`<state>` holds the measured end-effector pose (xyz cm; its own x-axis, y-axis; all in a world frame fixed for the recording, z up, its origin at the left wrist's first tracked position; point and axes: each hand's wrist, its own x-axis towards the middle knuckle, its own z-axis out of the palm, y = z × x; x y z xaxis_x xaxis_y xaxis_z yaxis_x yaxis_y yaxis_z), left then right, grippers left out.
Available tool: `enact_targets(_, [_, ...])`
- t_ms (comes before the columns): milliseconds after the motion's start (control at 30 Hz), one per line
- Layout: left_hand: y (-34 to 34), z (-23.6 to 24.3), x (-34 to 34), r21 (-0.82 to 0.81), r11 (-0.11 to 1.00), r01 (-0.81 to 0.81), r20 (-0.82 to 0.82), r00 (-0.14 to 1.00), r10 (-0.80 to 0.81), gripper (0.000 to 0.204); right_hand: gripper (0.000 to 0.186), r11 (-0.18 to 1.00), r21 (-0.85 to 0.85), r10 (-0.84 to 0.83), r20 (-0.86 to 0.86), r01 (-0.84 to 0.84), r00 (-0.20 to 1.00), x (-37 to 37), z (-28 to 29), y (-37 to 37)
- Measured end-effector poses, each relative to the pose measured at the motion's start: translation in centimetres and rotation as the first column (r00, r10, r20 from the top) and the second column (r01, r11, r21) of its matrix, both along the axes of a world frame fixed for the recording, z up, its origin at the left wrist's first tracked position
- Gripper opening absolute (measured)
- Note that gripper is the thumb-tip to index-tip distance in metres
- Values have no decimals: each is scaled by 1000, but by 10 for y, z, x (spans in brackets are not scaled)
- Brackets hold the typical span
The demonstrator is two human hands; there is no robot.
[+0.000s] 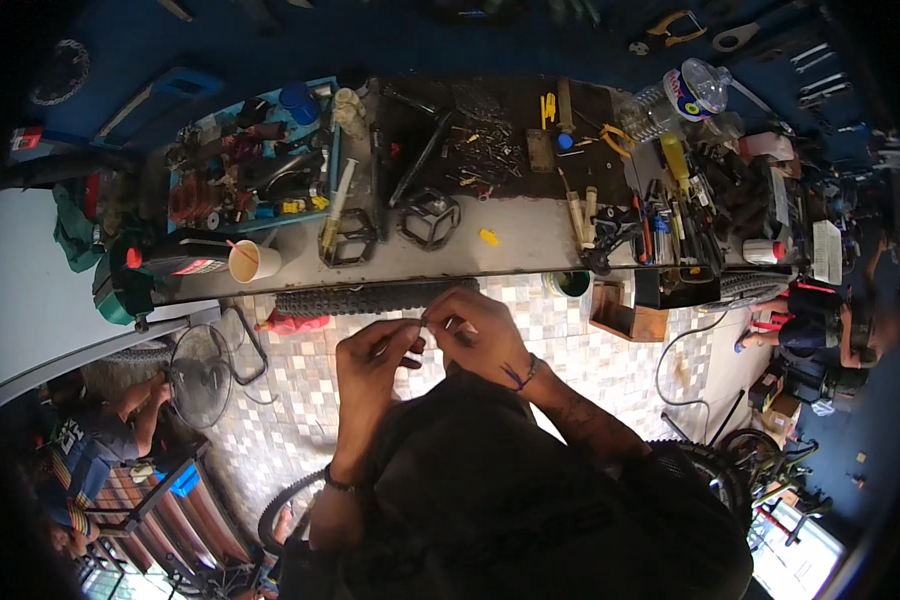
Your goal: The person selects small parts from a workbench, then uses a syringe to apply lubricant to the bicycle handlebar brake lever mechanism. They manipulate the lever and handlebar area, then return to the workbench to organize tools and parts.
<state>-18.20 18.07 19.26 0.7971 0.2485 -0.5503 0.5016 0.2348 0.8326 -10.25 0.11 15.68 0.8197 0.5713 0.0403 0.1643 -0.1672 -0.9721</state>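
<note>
Both of my hands meet in front of my body, just below the workbench's front edge (pixel 440 265). My left hand (pixel 375 370) has thumb and fingers pinched on a small item, too small to name. My right hand (pixel 475 340) is curled against it, fingertips closed at the same spot. A knobby tire (pixel 360 298) lies behind them under the bench. On the bench stand two black pedals (pixel 428 220) (pixel 347 240), one with a syringe-like tube upright beside it, and a small yellow piece (pixel 488 236).
A paper cup (pixel 255 260), parts tray (pixel 250 135), pliers (pixel 615 140), tools (pixel 660 220) and plastic bottle (pixel 660 112) crowd the bench. A wooden box (pixel 627 318) is underneath. A fan (pixel 200 377) stands left. Other people (pixel 105 450) (pixel 835 335) are at both sides.
</note>
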Motion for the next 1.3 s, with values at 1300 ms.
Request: enact_targets(1300, [-57, -118, 238, 864, 480, -151, 292, 927, -235, 36, 13, 878, -296, -353, 132, 377, 926, 72, -26, -172])
